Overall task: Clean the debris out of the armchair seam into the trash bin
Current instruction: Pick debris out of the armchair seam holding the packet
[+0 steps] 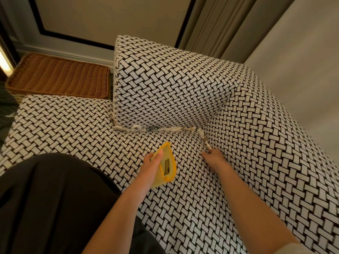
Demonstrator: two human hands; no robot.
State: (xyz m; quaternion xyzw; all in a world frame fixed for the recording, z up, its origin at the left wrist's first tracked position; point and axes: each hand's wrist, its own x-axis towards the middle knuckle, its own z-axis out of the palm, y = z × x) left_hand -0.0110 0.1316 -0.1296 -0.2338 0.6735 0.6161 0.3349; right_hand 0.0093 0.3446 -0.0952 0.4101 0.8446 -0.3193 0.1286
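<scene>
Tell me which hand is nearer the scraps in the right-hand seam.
Right. The right hand reaches the lower end of the scraps with its fingertips; the left hand, gripping a yellow cloth, sits apart to their left over the seat.

A home sitting room: patterned armchair (183, 92), wicker basket (58, 76), curtains (211, 24)

Debris (146, 128) lines seam (behind hands).

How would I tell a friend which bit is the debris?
Find the black-and-white patterned armchair. In the seam where its seat meets the upright cushions lies the debris, running round the corner towards the right hand. It is crumpled, whitish and ragged, unlike the neat woven print around it.
</scene>
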